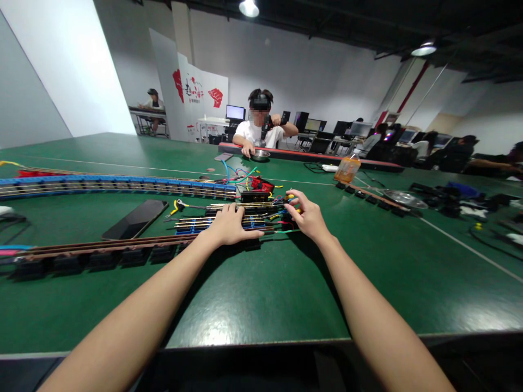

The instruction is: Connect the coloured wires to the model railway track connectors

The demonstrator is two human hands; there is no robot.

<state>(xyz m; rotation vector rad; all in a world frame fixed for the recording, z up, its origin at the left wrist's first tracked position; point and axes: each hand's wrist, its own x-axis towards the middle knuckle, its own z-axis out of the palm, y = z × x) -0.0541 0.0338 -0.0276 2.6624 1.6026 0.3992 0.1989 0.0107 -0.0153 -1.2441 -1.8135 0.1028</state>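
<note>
My left hand (pixel 231 224) lies flat, palm down, pressing on short pieces of model rail track (pixel 196 223) with blue and black bases on the green table (pixel 261 283). My right hand (pixel 307 215) sits at the right end of those tracks, fingers curled around a small yellow and black part (pixel 291 202) among coloured wires (pixel 281 226). A red component (pixel 261 184) with blue, green and yellow wires lies just behind the tracks.
A long blue track (pixel 114 185) curves along the left, and a brown track on black blocks (pixel 93 251) runs nearer me. A dark phone (pixel 135 219) and yellow-handled pliers (pixel 180 206) lie left of my hands. Opposite, a person holds a tool over a metal bowl (pixel 260 154); a drink bottle (pixel 347 169) stands to the right.
</note>
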